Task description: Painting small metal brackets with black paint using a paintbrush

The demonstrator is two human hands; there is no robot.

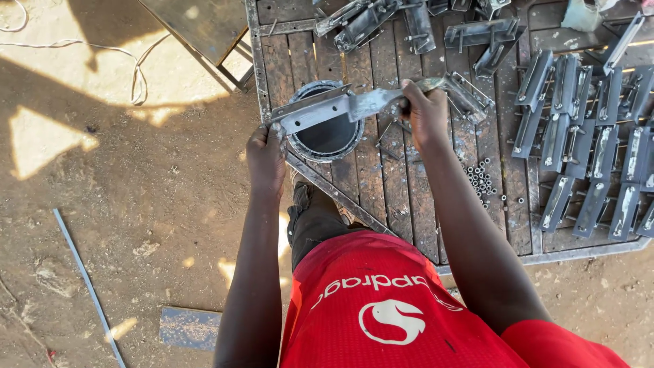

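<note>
My left hand (266, 155) grips the left end of a grey metal bracket (310, 112), a channel-shaped piece held over a round tin of dark paint (327, 133). My right hand (426, 112) is closed around the handle of a flat paint-covered brush (378, 102) whose blade lies on the bracket. Both hands hover above the corner of a rusty metal-framed wooden table (388, 184).
Rows of similar grey brackets (593, 163) lie at the table's right. More brackets (422, 27) are piled at the top. A heap of small nuts (482, 180) sits mid-table. Dirt ground at left holds a thin metal strip (85, 279), a wire (136, 68) and a flat plate (189, 327).
</note>
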